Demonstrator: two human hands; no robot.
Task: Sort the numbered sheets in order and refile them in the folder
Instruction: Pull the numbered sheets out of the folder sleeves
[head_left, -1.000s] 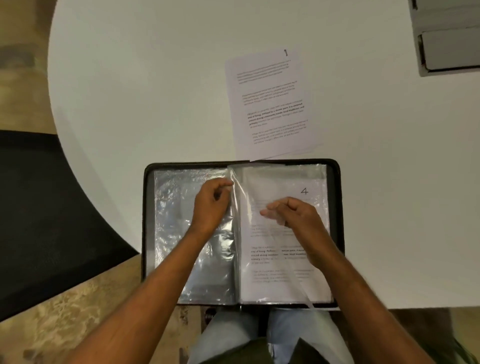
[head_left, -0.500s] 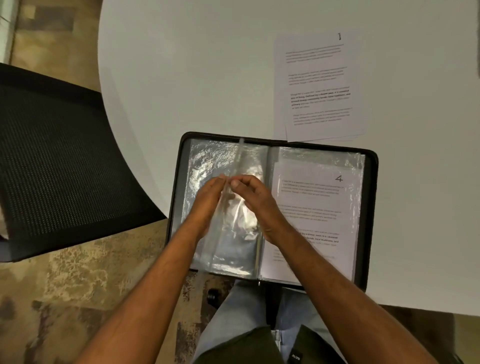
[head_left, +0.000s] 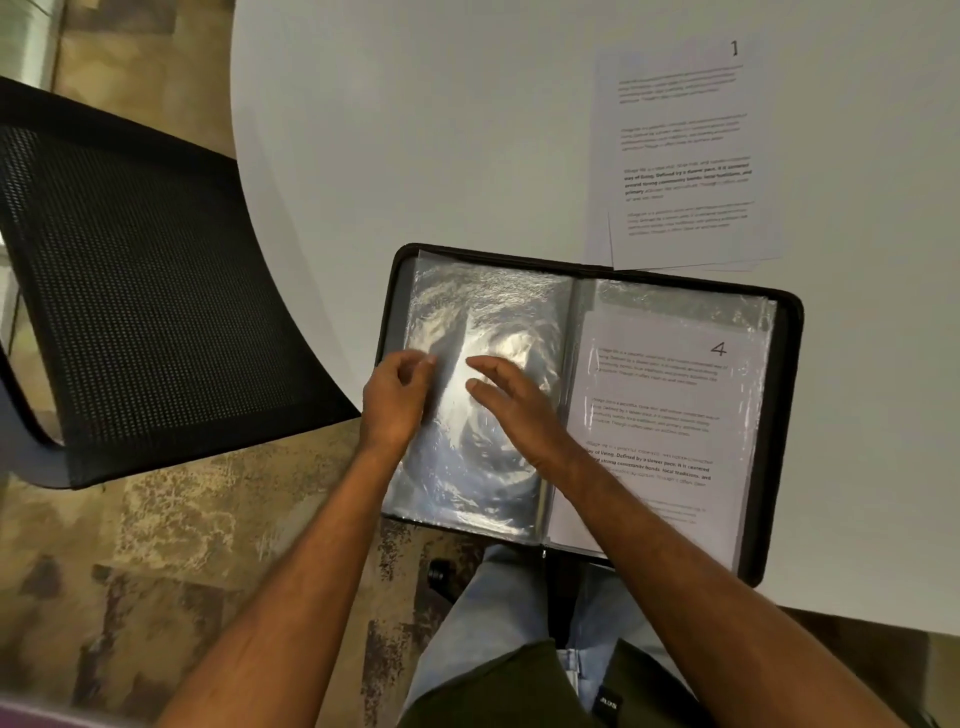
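A black folder (head_left: 784, 374) lies open at the white table's near edge, partly overhanging it. Its left page is an empty clear sleeve (head_left: 488, 312); its right sleeve holds the sheet numbered 4 (head_left: 670, 415). My left hand (head_left: 397, 397) rests on the left side of the empty sleeve with its fingers curled; whether it pinches the plastic is unclear. My right hand (head_left: 511, 402) lies on the same sleeve with the fingers stretched out and flat. Beyond the folder a small stack of loose sheets with the sheet numbered 1 (head_left: 680, 150) on top lies on the table.
The round white table (head_left: 441, 130) curves away on the left. A black mesh chair (head_left: 130, 270) stands left of it over patterned carpet. My knees show under the folder's near edge.
A clear sleeve has been turned from the right over to the left page and now lies flat. Both hands moved left with it. The view has shifted left too.
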